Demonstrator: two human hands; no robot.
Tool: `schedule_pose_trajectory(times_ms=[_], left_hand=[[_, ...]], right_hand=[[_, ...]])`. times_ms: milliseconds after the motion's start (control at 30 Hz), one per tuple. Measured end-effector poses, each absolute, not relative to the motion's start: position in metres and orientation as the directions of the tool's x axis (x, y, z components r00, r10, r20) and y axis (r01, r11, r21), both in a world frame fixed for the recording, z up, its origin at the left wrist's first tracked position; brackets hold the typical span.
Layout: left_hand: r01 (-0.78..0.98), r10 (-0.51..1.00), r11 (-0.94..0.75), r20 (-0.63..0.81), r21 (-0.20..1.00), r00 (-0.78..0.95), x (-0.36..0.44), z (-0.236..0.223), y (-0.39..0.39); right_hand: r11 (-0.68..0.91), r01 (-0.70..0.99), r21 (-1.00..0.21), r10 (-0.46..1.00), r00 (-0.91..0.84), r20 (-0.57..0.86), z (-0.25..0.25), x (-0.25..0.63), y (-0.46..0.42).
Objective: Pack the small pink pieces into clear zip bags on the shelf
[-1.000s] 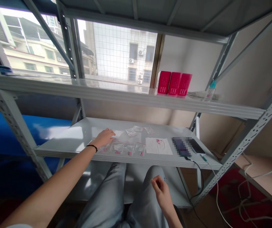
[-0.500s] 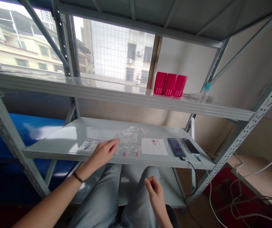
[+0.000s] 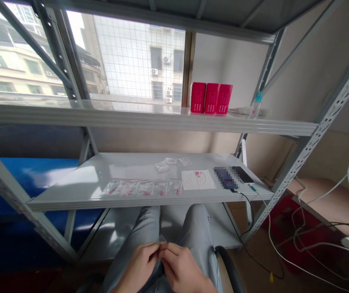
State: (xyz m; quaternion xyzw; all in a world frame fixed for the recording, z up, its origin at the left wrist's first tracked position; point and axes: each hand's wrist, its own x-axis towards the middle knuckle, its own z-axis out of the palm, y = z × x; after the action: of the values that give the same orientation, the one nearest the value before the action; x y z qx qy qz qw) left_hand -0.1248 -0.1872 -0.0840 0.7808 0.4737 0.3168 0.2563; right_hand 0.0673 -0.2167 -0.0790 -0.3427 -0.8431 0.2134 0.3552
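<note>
You are pinching a small pale piece [image 3: 162,237] between your left hand [image 3: 139,268] and right hand [image 3: 182,268], fingertips meeting over your lap; it is too hidden to identify. Both hands are sitting below the front edge of the lower steel shelf [image 3: 101,179], with your jeans [image 3: 150,228] beneath them. Along that edge, a row of zip bags [image 3: 145,188] holding pink bits is lying side by side. Farther back, three loose bags [image 3: 171,161] are lying apart. To the right you are facing a stained white napkin [image 3: 198,180], then two phones [image 3: 242,175] with a black cable [image 3: 247,199] hanging over the edge. The shelf's left side is offering open room, while the upper shelf [image 3: 131,118] is closing off the space overhead. A black chair arm [image 3: 229,264] is curving up just beside your right hand.
</note>
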Motion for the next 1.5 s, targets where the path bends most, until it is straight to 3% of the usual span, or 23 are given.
schedule_pose_trajectory(times_ms=[300, 633, 933, 1200, 1400, 1500], left_hand=[[0.549, 0.894, -0.444, 0.311, 0.708, 0.322, -0.133, -0.093, -0.181], [0.561, 0.878, -0.474, 0.313, 0.678, 0.363, -0.135, -0.087, -0.18], [0.493, 0.876, -0.428, 0.215, 0.757, 0.431, -0.138, -0.081, -0.181], [0.589, 0.862, -0.224, -0.124, 0.777, 0.491, -0.157, -0.09, -0.175], [0.514, 0.831, -0.227, -0.11, 0.827, 0.545, -0.148, -0.082, -0.178], [0.445, 0.819, -0.216, -0.086, 0.869, 0.567, -0.146, -0.078, -0.178]], right_hand=[[0.72, 0.626, -0.3, 0.688, -0.586, 0.428, -0.107, 0.059, -0.208], [0.732, 0.644, -0.221, 0.677, -0.655, 0.335, -0.108, 0.058, -0.21], [0.66, 0.703, -0.266, 0.749, -0.586, 0.309, -0.118, 0.06, -0.211], [0.757, 0.56, -0.336, 0.645, -0.724, 0.246, -0.091, 0.085, -0.207], [0.751, 0.499, -0.432, 0.635, -0.725, 0.267, -0.09, 0.085, -0.205], [0.739, 0.358, -0.571, 0.631, -0.666, 0.399, -0.081, 0.087, -0.207]])
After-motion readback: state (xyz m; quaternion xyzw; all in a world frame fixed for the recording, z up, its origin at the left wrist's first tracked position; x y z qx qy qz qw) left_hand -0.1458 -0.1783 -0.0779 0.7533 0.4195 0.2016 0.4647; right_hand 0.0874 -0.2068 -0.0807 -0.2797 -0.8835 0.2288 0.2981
